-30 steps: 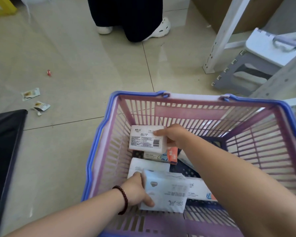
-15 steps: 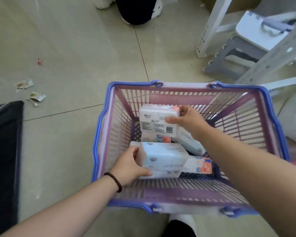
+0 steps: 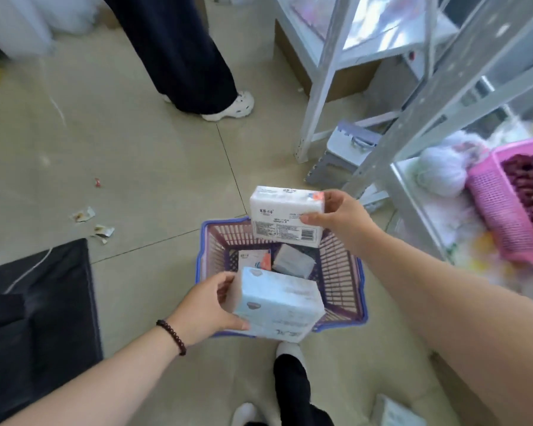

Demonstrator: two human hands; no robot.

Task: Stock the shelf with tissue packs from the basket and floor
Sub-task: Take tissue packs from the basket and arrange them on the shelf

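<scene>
Currently held above purple basket (image 3: 359, 273): white tissue pack (image 3: 285, 219), pinched at its right end by right hand (image 3: 340, 219); pale blue tissue pack (image 3: 279, 304), gripped at its left side by left hand (image 3: 208, 305). Inside basket: two further packs (image 3: 293, 261), possibly more, blurred. Nearby right: white shelf frame (image 3: 323, 75), pink basket (image 3: 505, 207).

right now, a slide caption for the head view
Both hands lift tissue packs, left hand a pale blue pack, right hand a white pack.
</scene>
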